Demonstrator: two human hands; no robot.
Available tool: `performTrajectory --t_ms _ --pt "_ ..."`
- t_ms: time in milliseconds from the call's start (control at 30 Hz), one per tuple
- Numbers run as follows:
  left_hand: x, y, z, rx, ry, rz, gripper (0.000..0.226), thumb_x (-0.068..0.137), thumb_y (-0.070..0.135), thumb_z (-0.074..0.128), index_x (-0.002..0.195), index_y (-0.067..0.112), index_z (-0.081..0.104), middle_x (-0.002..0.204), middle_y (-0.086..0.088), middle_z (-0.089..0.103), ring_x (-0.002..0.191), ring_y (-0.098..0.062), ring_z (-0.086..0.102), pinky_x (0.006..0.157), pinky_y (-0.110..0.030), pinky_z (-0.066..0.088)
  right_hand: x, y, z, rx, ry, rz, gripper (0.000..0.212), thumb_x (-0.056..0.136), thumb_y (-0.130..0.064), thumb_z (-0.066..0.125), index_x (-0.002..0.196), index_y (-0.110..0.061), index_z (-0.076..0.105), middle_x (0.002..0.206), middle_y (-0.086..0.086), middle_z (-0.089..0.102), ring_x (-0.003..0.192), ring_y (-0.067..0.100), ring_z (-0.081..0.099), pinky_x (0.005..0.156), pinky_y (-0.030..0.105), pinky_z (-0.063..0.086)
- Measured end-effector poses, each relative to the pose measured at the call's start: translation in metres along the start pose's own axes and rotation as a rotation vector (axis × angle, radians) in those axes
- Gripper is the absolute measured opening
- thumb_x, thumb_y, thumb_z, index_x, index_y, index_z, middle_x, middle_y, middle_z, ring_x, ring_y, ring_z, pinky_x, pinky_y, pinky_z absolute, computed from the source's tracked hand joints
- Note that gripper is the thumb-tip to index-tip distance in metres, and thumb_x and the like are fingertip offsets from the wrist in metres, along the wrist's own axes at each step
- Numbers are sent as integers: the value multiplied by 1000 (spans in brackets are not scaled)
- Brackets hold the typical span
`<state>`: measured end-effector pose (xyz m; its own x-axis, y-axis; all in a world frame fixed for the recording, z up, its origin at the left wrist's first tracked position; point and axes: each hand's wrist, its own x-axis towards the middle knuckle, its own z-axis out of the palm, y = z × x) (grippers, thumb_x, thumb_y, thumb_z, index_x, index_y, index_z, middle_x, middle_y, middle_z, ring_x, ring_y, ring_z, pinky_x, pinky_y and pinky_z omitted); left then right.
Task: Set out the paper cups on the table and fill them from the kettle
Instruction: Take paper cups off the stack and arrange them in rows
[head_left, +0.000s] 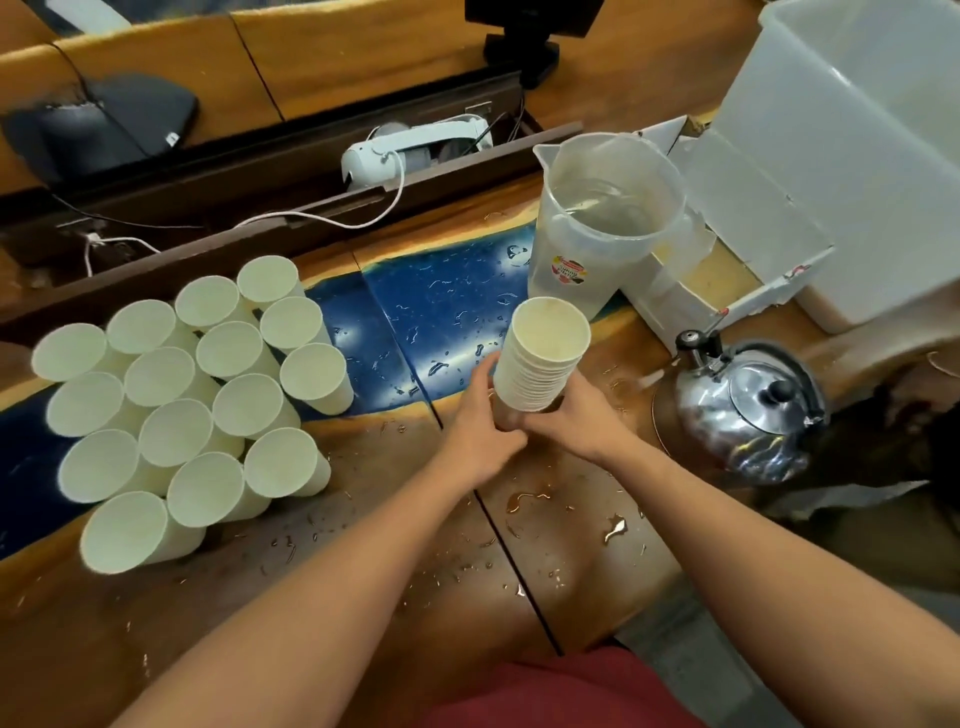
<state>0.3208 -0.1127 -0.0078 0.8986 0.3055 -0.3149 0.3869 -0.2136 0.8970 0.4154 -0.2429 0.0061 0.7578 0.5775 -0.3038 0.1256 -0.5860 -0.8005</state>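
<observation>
Two hands grip one stack of nested paper cups (540, 358) at its base, the left hand (480, 423) and right hand (576, 418) curled round it above the wet counter (395, 561). The stack's long axis stands near upright, mouths upward. Set-out cups (192, 395) stand left, the kettle (748, 410) right.

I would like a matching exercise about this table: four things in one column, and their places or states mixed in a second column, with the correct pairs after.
Things:
1. stack of paper cups
2. metal kettle
3. clear plastic pitcher
4. single paper cups

Places or states:
A. stands at the right, lid on
B. set out in a cluster at the left
C. held between left hand and right hand
D. open top, water inside

Pairs: 1-C, 2-A, 3-D, 4-B
</observation>
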Motion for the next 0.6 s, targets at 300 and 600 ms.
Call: performTrajectory --t_ms 300,600 --pt "-97 -39 -44 -98 251 35 88 59 32 94 128 40 40 119 26 55 110 13 52 83 -3 38 -43 -65 35 -149 -611 -25 41 82 -9 60 103 -44 57 89 -27 64 75 -8 56 73 13 42" --pt "-173 -104 -87 -142 398 -42 88 55 30 94 125 35 43 119 19 60 112 -2 58 88 -15 47 -70 -147 91 -137 -469 -340 52 78 -9 71 120 -36 55 116 -12 55 86 10 63 72 24 51"
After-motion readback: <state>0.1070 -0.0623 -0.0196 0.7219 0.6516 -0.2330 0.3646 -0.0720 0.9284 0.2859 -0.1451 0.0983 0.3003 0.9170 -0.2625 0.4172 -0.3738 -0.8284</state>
